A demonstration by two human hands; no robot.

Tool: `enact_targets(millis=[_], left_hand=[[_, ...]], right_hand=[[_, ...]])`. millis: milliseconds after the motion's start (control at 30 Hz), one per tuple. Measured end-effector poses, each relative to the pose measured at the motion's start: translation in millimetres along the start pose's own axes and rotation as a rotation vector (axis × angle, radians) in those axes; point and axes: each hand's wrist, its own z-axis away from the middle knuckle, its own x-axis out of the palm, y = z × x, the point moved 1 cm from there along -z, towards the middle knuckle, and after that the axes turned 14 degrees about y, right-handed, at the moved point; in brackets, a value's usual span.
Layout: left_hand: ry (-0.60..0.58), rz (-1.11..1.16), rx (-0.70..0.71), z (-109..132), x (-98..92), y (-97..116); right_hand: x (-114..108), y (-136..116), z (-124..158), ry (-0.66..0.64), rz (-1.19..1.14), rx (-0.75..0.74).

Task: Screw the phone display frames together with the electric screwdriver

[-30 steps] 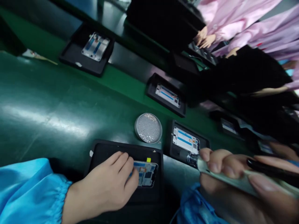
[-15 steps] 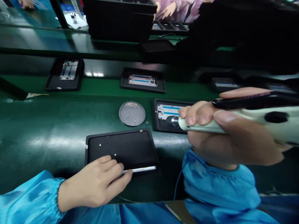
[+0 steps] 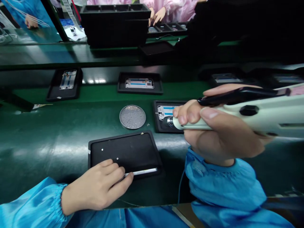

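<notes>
Left hand (image 3: 99, 183) pinches a phone frame (image 3: 145, 171) tilted on edge in a black tray (image 3: 135, 147); right hand (image 3: 220, 133) grips a pale green tool (image 3: 280, 110).

The frame shows only as a thin silver strip, its left end hidden by fingers; its long axis runs left to right, right end slightly higher. The tool points left, its back end cut off at the right edge of view, its dark tip hard to make out against a second tray (image 3: 159, 128), whose phone (image 3: 163, 110) is partly covered.
</notes>
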Motion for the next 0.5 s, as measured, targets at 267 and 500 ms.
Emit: enact_targets(millis=[267, 500], left_hand=[[-0.128, -0.016, 0.019, -7.6, -0.1, 1.5], [-0.184, 0.008, 0.015, -8.0, 0.1, 1.8]], right_hand=[[0.2, -0.5, -2.0, -0.037, -0.079, -0.031], [-5.0, 2.3, -2.3, -0.051, -0.065, -0.09]])
